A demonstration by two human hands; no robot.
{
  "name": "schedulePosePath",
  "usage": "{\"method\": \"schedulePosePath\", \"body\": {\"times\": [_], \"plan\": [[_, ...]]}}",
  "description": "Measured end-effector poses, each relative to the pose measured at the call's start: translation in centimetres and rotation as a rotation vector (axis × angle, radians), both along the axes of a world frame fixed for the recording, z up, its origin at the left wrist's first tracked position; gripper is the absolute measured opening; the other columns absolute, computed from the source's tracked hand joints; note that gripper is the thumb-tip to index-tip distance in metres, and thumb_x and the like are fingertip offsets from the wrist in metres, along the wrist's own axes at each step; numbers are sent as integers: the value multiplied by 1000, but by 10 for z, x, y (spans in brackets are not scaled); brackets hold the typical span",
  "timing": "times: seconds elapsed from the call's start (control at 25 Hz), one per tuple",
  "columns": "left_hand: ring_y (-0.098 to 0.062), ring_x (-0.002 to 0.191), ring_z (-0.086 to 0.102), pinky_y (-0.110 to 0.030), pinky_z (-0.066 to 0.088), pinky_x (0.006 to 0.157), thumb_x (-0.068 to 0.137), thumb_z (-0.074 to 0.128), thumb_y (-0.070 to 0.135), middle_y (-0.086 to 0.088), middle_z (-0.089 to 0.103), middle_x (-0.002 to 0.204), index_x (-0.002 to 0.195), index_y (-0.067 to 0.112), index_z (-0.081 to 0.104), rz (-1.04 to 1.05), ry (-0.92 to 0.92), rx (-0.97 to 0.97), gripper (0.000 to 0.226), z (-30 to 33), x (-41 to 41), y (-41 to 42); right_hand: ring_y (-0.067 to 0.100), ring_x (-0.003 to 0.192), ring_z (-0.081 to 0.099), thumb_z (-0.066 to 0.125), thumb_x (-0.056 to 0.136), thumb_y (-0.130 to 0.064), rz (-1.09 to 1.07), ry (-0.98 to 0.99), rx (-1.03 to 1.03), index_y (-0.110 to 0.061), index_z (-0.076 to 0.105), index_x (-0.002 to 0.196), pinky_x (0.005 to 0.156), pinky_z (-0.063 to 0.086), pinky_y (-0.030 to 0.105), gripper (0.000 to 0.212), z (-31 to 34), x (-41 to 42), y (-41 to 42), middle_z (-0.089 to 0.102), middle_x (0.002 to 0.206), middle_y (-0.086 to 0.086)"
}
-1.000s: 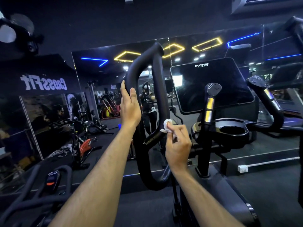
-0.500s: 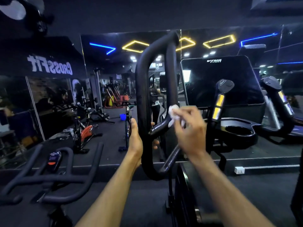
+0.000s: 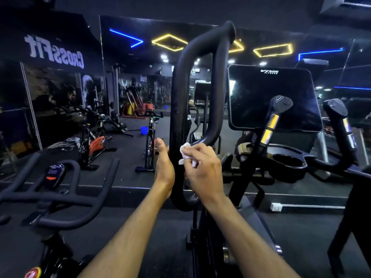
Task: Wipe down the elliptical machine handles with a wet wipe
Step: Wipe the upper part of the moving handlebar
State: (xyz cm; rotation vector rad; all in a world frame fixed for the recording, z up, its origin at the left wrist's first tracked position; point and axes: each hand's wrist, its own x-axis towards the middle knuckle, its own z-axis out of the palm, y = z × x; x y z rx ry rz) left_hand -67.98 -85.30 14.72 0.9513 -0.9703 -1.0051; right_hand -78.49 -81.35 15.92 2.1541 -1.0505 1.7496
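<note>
A tall black looped elliptical handle (image 3: 180,81) rises in the middle of the view. My left hand (image 3: 164,167) grips its left bar low down, thumb up, fingers hidden behind the bar. My right hand (image 3: 202,169) pinches a crumpled white wet wipe (image 3: 185,152) and presses it against the loop's inner crossbar, just right of the left hand. Two short fixed handles with yellow-silver sensor bands stand to the right, one (image 3: 271,125) near the console and one (image 3: 341,125) further right.
The dark console screen (image 3: 271,97) and a cup holder (image 3: 287,161) sit right of the loop. A spin bike's handlebars (image 3: 60,199) fill the lower left. A mirror wall ahead reflects other bikes; a white socket box (image 3: 276,206) lies on the floor.
My left hand slid down the left bar from high up to low. My right hand with the wipe moved along the inner crossbar toward the left bar. The camera moved closer.
</note>
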Motion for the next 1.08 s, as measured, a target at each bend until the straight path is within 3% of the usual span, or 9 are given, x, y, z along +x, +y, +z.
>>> {"method": "schedulePosePath", "body": {"times": [0.12, 0.2, 0.36, 0.48, 0.56, 0.64, 0.8, 0.88, 1.08], "plan": [[-28, 61, 62, -34, 51, 58, 82, 22, 92, -18, 68, 74, 99, 18, 76, -100, 51, -62, 93, 5, -2, 9, 18, 89, 66, 72, 86, -2, 25, 3, -40, -13, 78, 99, 80, 56, 34, 18, 29, -32, -1, 72, 99, -4], [-26, 49, 54, -31, 45, 51, 84, 17, 87, -19, 61, 62, 105, 9, 70, -125, 35, -85, 97, 6, -3, 11, 22, 87, 60, 71, 87, -2, -186, 154, -138, -11, 76, 99, 79, 53, 31, 16, 56, -49, -12, 73, 101, 0], [-26, 50, 54, -33, 45, 53, 85, 16, 86, -20, 61, 63, 111, 8, 70, -151, 29, -116, 98, 6, -2, 13, 22, 78, 51, 75, 82, -3, -481, 502, -134, -9, 70, 85, 64, 54, 32, 8, 49, -30, -19, 66, 85, 3], [-22, 56, 65, -31, 53, 53, 97, 15, 76, -9, 70, 67, 102, 16, 74, -107, 46, -113, 84, 9, -3, 18, 23, 83, 54, 71, 84, -4, -389, 376, -45, -8, 70, 93, 66, 57, 32, 10, 27, -8, -10, 65, 92, 5], [-11, 91, 75, -26, 61, 79, 102, 16, 70, 2, 79, 99, 118, 20, 73, -38, 25, -89, 78, 12, -4, 21, 24, 89, 59, 66, 87, -2, -297, 170, -12, -6, 72, 101, 77, 55, 32, 16, 16, 5, -4, 68, 99, 6], [-15, 134, 56, -31, 43, 111, 104, 17, 67, 4, 65, 136, 143, 15, 59, 17, 13, -51, 77, 16, -4, 23, 19, 95, 65, 64, 86, 1, -129, -67, 29, -7, 74, 105, 87, 55, 33, 23, 0, 13, 5, 72, 104, 2], [-17, 114, 69, -28, 52, 94, 106, 20, 64, 16, 78, 97, 111, 28, 71, -43, 50, -41, 64, 21, -3, 27, 3, 98, 69, 66, 80, 7, 119, -269, 211, -15, 81, 97, 89, 56, 31, 32, -6, 8, 33, 76, 99, -12], [-16, 111, 72, -33, 54, 100, 102, 20, 68, 5, 80, 107, 116, 28, 73, -112, 38, -91, 68, 32, 5, 21, 3, 99, 69, 66, 79, 10, 139, -269, 162, -14, 80, 95, 90, 56, 26, 32, 26, 1, 40, 75, 99, -11], [-9, 98, 74, -20, 56, 72, 110, 19, 54, -3, 76, 115, 137, 21, 63, -145, -17, -319, 61, 94, 27, -1, 6, 102, 65, 72, 85, -4, 7, -142, -117, -12, 77, 106, 92, 53, 25, 23, 148, -18, 15, 69, 107, -4]]}}
